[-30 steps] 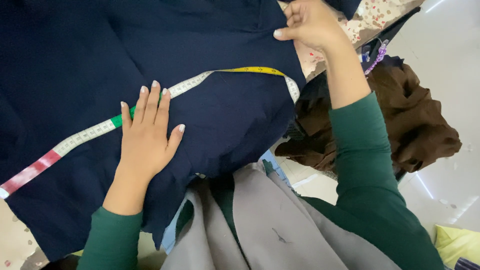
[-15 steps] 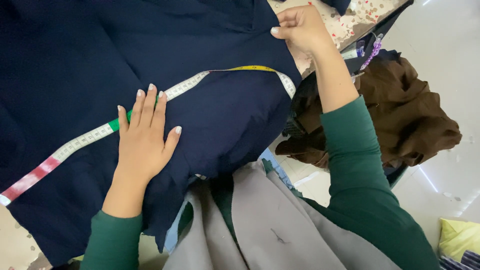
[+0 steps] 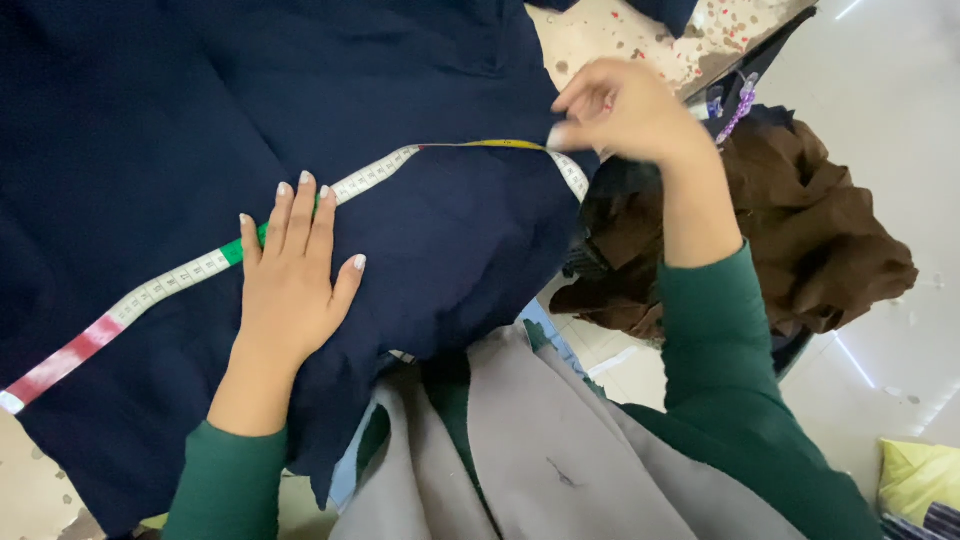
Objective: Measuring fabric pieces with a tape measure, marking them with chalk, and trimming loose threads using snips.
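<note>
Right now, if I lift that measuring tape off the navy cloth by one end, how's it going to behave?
Probably floppy: the measuring tape bends over the navy cloth near the right hand. Likely light, since it lies flat without denting the cloth. It may slide once the left hand, resting on it, lets go.

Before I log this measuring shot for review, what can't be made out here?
All in the head view:
- Tape measure: markings too small; a stretch hidden under the left hand.
- Right hand: motion-blurred, so its grip on the tape end is unclear.
- Navy fabric: cut off by the top and left edges.
- Brown cloth: partly behind the right forearm.
</note>
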